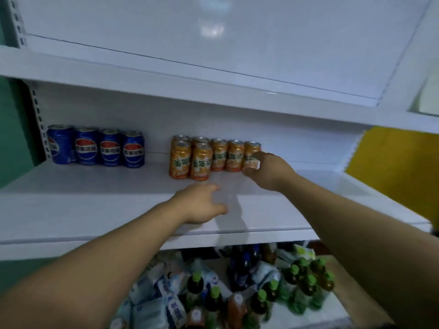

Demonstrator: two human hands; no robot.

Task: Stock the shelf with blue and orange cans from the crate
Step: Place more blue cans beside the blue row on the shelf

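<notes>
Head view: we find the right hand [270,172] wrapped round the end orange can [250,155], upright on the shelf [95,210] beside its row. The left hand [202,205] hovers loose-fingered, empty. We judge the can rigid, smooth, fairly heavy; grasp mid-wall.

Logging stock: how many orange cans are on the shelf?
7 cans: five in a back row, rightmost gripped by the right hand; two in front at its left end. More may be hidden.

On the shelf [95,210], the right hand [270,169] hides part of the last orange can [250,150]; the left hand [202,205] shows blurred fingers.
</notes>
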